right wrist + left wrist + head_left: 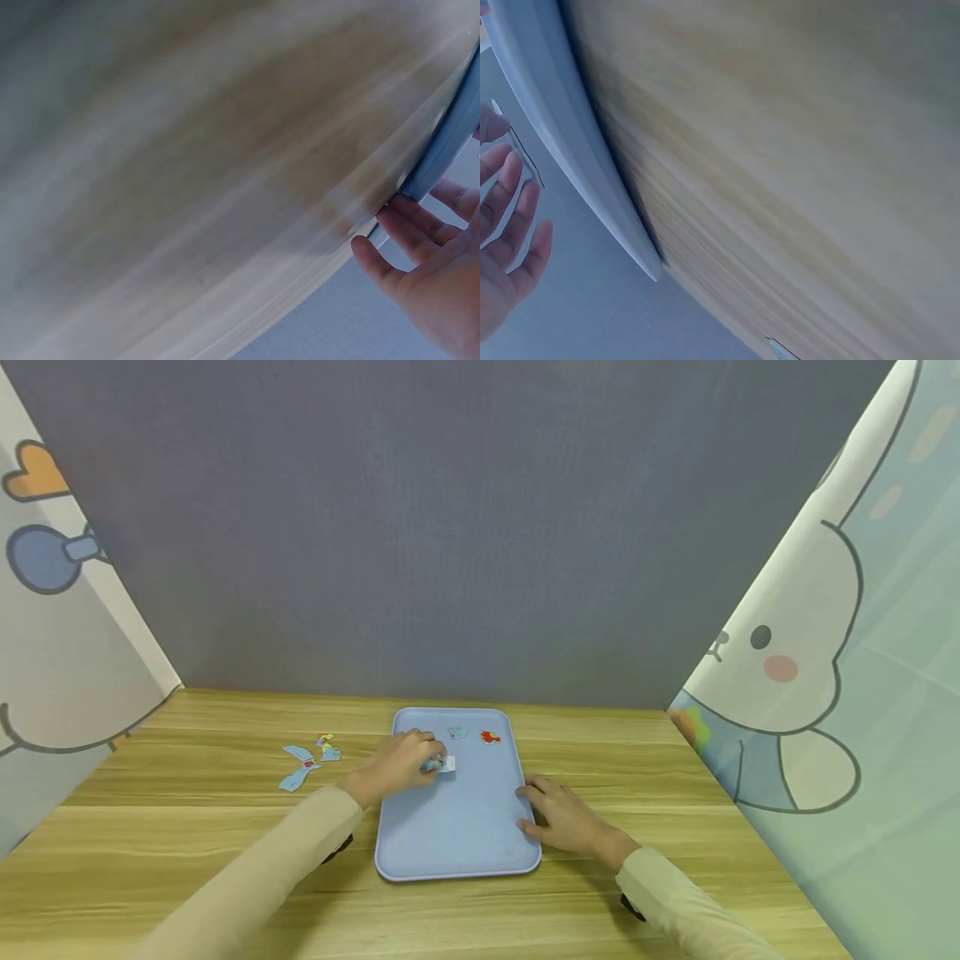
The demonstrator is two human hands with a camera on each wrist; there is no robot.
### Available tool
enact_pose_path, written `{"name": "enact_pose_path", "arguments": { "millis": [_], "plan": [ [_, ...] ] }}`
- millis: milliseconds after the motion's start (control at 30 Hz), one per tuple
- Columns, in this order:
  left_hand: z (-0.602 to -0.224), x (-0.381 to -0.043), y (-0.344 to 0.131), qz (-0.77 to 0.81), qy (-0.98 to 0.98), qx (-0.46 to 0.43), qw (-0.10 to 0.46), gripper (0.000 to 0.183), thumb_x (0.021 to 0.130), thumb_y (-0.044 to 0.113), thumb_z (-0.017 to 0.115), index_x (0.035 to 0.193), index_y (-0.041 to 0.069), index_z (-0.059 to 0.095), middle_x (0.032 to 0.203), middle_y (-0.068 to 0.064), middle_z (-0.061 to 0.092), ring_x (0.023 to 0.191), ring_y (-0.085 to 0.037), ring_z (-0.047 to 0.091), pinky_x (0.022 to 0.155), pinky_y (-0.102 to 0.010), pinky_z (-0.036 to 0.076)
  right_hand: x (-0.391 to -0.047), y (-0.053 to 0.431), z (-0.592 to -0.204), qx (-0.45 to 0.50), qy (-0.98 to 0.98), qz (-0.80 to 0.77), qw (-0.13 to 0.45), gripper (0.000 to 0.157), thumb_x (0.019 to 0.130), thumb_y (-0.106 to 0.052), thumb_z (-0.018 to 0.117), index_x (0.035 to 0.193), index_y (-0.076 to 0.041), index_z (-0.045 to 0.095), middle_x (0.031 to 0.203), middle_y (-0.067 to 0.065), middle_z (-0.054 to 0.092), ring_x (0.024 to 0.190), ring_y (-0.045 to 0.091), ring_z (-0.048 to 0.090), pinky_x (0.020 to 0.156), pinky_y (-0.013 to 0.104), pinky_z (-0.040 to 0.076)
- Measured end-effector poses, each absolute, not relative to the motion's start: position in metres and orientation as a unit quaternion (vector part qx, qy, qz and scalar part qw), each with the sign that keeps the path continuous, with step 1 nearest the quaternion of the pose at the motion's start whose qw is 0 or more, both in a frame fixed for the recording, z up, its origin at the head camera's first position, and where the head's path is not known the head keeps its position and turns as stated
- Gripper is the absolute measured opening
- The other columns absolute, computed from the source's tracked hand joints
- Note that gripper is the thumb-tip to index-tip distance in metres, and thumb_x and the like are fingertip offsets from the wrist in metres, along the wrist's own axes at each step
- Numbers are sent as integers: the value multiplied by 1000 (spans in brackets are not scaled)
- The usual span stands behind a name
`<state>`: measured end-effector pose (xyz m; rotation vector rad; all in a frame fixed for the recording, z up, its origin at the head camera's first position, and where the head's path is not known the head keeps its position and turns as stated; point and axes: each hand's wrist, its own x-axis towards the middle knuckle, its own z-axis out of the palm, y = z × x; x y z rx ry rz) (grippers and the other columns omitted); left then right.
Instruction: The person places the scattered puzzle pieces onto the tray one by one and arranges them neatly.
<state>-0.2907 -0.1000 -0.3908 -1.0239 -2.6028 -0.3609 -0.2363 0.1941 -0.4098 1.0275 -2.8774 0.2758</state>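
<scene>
A light blue rectangular tray [459, 835] lies on the wooden table. Over its left part my left hand [401, 764] pinches a thin, flat piece [448, 764], pale on the side that shows; my fingers hide the rest. In the left wrist view, thumb and fingertips grip that piece [526, 157] by its edge. At the tray's right side my right hand [566, 818] rests with loosely bent fingers against the rim. Near the tray's far end lie a pale blue piece [458, 732] and a red and yellow piece [491, 737], apart from each other.
Left of the tray, several irregular light blue pieces lie on the table, among them a long one [294, 778] and one with yellow [327, 750]. A grey wall [420, 527] rises behind the table [210, 827]. Printed cartoon curtains [892, 777] hang at both sides.
</scene>
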Motion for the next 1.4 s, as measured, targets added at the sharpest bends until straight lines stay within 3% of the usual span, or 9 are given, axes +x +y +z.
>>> {"name": "enact_pose_path", "arguments": {
  "millis": [200,967,1400],
  "plan": [
    [-389,-299,-88,-124,-917,-351,145,24,70,14,74,93,11,69,86,1,66,73,-13,55,67,-28,47,-237,194,-410,335,-937,90,37,44,88,-32,58,121,-3,54,125,17,49,113,32,51,88,54,44],
    [-388,-323,-60,-124,-917,-355,132,22,72,14,73,94,12,69,85,1,64,75,-13,58,68,-28,49,-237,194,-411,335,-938,85,33,45,88,-33,57,121,-4,54,126,16,49,113,31,51,88,53,44],
    [-390,-325,-60,-111,-931,-329,108,22,72,14,74,93,11,69,84,1,63,76,-15,55,69,-34,46,-238,194,-411,335,-937,87,36,45,88,-33,57,122,-3,53,127,16,49,113,31,51,88,53,44]
  ]
}}
